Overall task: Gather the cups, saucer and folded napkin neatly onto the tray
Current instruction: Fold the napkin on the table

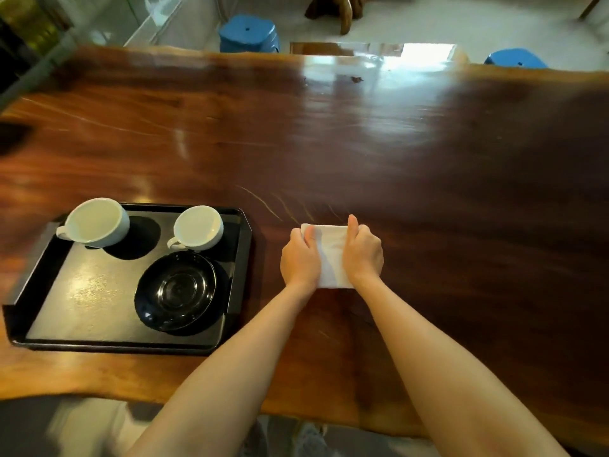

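Cups (95, 222) and saucer (176, 290) already sat on the tray (19, 291); beside it, on the surface (428, 176), left hand (300, 258) and right hand (362, 255) pressed curled fingers (309, 237) onto the napkin (329, 255). Soft, light cloth probably needed pinching along opposite edges to keep its fold.

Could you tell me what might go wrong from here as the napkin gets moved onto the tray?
1. The napkin lies on the table, pressed by the left hand and right hand; lifted carelessly, its fold may open.
2. The cups and saucer fill the tray's near side, so a hand could knock them.
3. The free space lies far left, a long reach.
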`<act>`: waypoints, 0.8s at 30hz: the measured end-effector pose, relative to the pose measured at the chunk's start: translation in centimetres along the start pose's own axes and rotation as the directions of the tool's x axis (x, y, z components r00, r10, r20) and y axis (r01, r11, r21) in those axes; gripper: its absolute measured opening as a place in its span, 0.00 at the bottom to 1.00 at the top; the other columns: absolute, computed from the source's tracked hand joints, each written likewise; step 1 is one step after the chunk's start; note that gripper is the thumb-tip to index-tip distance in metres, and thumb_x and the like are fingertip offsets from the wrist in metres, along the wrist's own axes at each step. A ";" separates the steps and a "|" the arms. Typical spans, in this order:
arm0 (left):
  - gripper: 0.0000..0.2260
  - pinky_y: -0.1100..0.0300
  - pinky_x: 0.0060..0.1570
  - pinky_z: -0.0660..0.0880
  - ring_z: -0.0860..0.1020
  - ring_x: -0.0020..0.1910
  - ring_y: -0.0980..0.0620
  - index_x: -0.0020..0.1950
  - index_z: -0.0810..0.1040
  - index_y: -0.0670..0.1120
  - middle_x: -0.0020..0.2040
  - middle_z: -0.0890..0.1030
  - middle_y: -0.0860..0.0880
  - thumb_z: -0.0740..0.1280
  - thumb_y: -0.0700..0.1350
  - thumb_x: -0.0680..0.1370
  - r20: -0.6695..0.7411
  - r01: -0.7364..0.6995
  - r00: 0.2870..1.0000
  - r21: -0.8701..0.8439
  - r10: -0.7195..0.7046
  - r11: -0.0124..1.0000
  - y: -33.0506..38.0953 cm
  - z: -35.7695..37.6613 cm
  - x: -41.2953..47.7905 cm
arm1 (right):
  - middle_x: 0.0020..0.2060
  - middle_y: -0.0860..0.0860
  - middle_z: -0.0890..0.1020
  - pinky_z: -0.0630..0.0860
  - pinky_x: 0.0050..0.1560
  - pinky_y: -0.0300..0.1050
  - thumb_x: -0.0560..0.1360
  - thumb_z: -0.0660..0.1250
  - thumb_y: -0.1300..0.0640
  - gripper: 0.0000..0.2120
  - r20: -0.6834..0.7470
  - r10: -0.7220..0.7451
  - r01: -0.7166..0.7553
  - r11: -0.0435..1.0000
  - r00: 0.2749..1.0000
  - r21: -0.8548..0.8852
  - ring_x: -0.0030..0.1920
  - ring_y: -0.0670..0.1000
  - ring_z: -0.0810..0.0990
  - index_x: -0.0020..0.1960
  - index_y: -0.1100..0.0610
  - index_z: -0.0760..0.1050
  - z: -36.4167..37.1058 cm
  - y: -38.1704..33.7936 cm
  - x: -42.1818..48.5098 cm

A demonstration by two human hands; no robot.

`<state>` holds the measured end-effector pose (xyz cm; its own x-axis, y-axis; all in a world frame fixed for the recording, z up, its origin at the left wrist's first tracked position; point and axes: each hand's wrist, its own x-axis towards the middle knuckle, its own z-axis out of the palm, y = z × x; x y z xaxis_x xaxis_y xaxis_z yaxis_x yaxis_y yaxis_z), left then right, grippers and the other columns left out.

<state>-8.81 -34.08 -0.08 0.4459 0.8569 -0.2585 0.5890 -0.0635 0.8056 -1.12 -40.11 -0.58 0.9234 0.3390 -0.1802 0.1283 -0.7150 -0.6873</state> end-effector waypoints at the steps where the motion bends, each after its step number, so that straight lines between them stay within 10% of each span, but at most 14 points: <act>1: 0.16 0.64 0.36 0.70 0.74 0.43 0.54 0.56 0.72 0.43 0.45 0.74 0.51 0.52 0.53 0.82 -0.010 -0.003 1.000 -0.006 0.003 1.000 0.2 -0.7 0.1 | 0.48 0.58 0.82 0.75 0.50 0.53 0.80 0.45 0.42 0.27 0.007 -0.009 0.009 1.000 1.000 -0.004 0.51 0.60 0.80 0.52 0.62 0.75 0.1 -0.8 -0.1; 17: 0.16 0.56 0.42 0.65 0.73 0.45 0.48 0.55 0.72 0.41 0.44 0.74 0.48 0.52 0.51 0.82 -0.165 -0.018 0.986 -0.146 -0.007 0.989 -11.2 -26.2 6.8 | 0.43 0.60 0.80 0.67 0.38 0.46 0.82 0.48 0.48 0.22 0.075 -0.363 0.369 0.923 0.929 -0.110 0.48 0.62 0.80 0.52 0.65 0.72 16.7 -20.6 -11.8; 24: 0.15 0.59 0.29 0.61 0.69 0.34 0.53 0.45 0.72 0.42 0.35 0.70 0.52 0.54 0.51 0.82 -0.158 -0.037 0.987 -0.090 0.023 0.995 -19.4 -35.4 8.5 | 0.56 0.58 0.78 0.66 0.43 0.46 0.82 0.46 0.49 0.21 0.246 -0.236 0.266 0.959 0.940 -0.096 0.56 0.60 0.77 0.64 0.59 0.69 26.2 -24.5 -18.0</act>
<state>-40.33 -7.46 0.99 0.3468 0.9255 -0.1525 0.5087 -0.0490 0.8595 -30.36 -12.71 1.06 0.7485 0.6381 -0.1805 0.4038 -0.6544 -0.6393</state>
